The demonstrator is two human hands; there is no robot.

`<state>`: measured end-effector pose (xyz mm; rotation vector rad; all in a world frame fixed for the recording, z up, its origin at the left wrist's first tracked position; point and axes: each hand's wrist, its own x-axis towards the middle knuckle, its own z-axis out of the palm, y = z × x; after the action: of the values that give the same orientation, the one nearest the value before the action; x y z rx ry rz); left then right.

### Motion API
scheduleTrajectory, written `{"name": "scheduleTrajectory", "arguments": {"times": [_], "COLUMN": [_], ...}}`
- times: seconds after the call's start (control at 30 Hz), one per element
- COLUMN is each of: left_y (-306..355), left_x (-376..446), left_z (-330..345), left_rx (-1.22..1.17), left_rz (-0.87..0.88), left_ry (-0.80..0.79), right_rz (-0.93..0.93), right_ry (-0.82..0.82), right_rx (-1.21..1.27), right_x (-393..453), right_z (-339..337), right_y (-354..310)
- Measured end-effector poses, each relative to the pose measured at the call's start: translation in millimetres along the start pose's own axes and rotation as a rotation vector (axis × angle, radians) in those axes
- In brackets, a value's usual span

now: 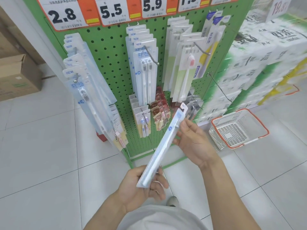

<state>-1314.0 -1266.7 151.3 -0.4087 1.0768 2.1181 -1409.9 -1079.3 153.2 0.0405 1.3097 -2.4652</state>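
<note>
**Shopper holds toothbrush pack at green pegboard display**

A person holds a long, clear-and-blue toothbrush pack (pixel 164 143) in both hands in front of a green pegboard rack (pixel 113 52) in a shop aisle. The pack is tilted in the air above the floor, its hang-tab end pointing up toward the rack and its lower end near the person's body. The left hand (pixel 144 185) has its fingers curled round the lower end. The right hand (pixel 194 140) pinches the upper part between thumb and fingers, just beside a barcode printed on the pack's back.

Large price cards run along the top of the rack, reading "2.8" (pixel 64 14), "5.5" (pixel 111 10) and "5.9" (pixel 152 4); a further card is cut off by the frame edge. Rows of toothbrush packs hang from metal hooks below them, many with "NEW" on the blue header (pixel 136 39), along with Chinese lettering too small to make out with certainty. Smaller packets hang lower on the rack.

At right, wrapped bales of paper goods (pixel 259 63) with green-and-white printing and bold Chinese characters are stacked high, under a blurred sign that appears to read "19.8" (pixel 280 7). A white plastic shopping basket (pixel 239 128) with an orange rim stands on the floor near the stack. Cardboard boxes (pixel 18 77) are piled at far left. The floor (pixel 49 155) is of pale, glossy tiles with dark joints.
</note>
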Motion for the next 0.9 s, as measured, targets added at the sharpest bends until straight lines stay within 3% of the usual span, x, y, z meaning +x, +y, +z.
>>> {"name": "scheduleTrajectory", "arguments": {"times": [0.2, 0.33, 0.57, 0.7, 0.9], "left_y": [4, 4, 4, 7, 14], "left_x": [11, 16, 22, 19, 15], "left_z": [-4, -4, -2, -9, -20], "left_rx": [0.159, 0.263, 0.277, 0.320, 0.588], "left_rz": [0.159, 0.174, 0.201, 0.239, 0.400], "left_ry": [0.072, 0.060, 0.127, 0.168, 0.331], "right_rz": [-0.033, -0.058, -0.070, -0.129, -0.308], "right_ry": [0.272, 0.346, 0.287, 0.146, 0.088], "right_rx": [-0.260, -0.256, -0.194, -0.247, -0.368], "right_x": [2, 3, 9, 13, 15], "right_z": [-3, -5, 6, 16, 43], "right_y": [2, -2, -3, -4, -6]}}
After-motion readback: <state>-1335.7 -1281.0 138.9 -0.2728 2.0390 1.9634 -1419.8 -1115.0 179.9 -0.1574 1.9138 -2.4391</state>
